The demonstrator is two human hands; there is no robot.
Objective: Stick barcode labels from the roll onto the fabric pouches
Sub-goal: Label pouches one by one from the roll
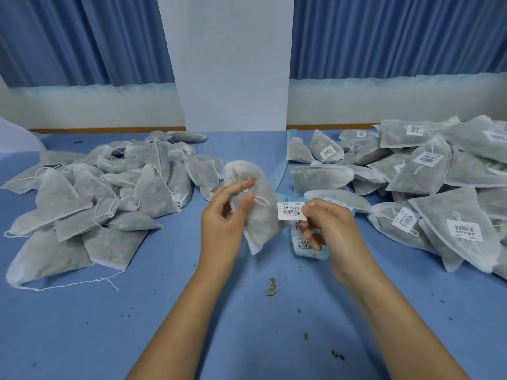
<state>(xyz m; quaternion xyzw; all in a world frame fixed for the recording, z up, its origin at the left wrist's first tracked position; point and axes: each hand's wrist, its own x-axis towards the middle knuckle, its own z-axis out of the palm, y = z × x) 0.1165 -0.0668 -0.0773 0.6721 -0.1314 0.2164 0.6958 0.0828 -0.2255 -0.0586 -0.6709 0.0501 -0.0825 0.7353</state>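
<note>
Our left hand (223, 218) grips a fabric pouch (260, 215) over mid-table (247, 325), fingers curled round it. Our right hand (329, 226) pinches a barcode label (291, 211) just beside it, with the label strip (301, 246) tucked under the lower fingers. There's an unlabelled pile (96, 201) toward the left edge and a labelled pile (439, 187) toward the right.

The blue table (192, 311) carries a green leaf scrap (271, 287); unlabelled pouches (96, 193) lie far left of it, labelled pouches (439, 187) far right.

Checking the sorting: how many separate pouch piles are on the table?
2: an unlabelled pile at the left and a labelled pile at the right. Pouches underneath may be hidden.
</note>
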